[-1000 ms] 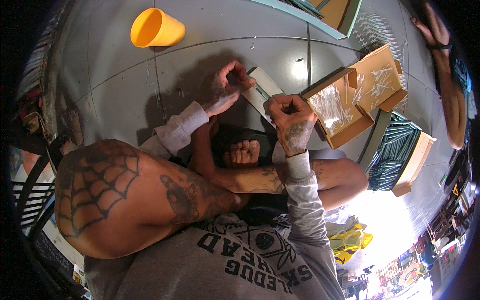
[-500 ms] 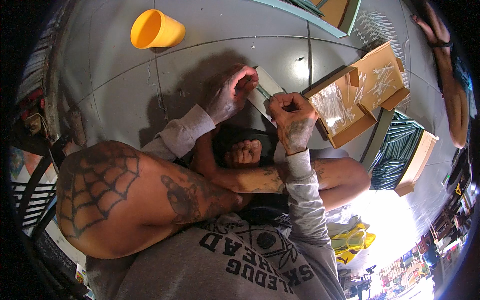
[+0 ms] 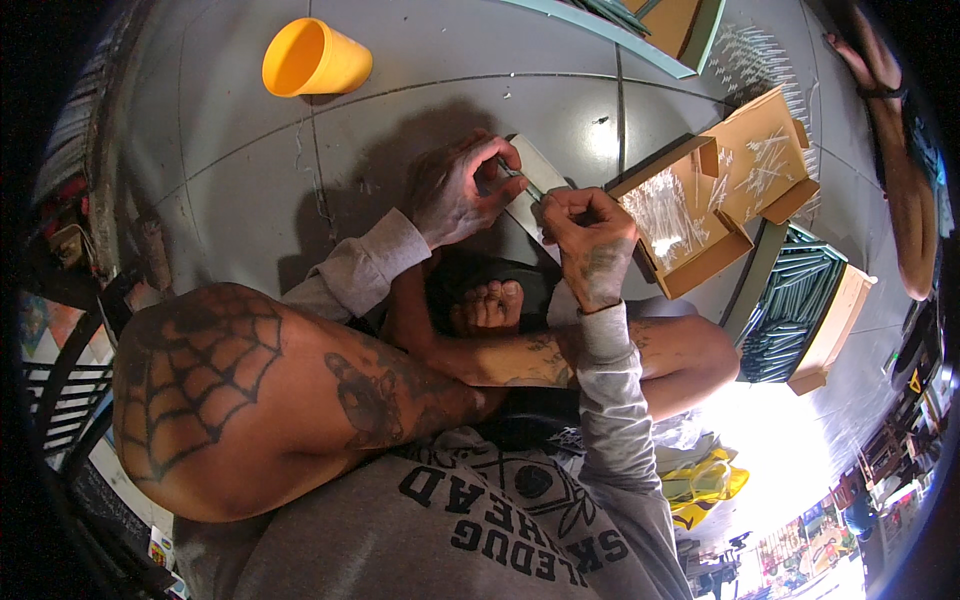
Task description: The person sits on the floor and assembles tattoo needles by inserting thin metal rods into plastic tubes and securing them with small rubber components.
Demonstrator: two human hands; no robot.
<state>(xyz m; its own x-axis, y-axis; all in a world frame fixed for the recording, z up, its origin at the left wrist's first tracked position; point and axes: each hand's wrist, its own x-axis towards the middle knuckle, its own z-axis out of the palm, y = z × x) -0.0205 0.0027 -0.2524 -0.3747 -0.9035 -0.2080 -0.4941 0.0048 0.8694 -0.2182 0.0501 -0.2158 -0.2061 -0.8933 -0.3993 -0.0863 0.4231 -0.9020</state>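
Observation:
My left hand is raised over the floor, thumb and forefinger curled together in a pinch. What they hold is too small to make out. My right hand is close by on its right, its fingers closed in a pinch too. Between the two sets of fingertips shows a slim dark-green stick, its right end hidden by the right fingers. Under both hands lies a long, narrow pale strip, slanting across the grey floor.
To the right, an open cardboard box holds thin clear sticks. Beyond it, another box is packed with green tubes. A green-edged tray stands at the top, with loose clear sticks beside it. A yellow cup lies tipped. Another person's leg is far right.
My left thumb and fingers have shifted slightly to the right, toward the right hand. My right hand has barely moved and keeps its pinch.

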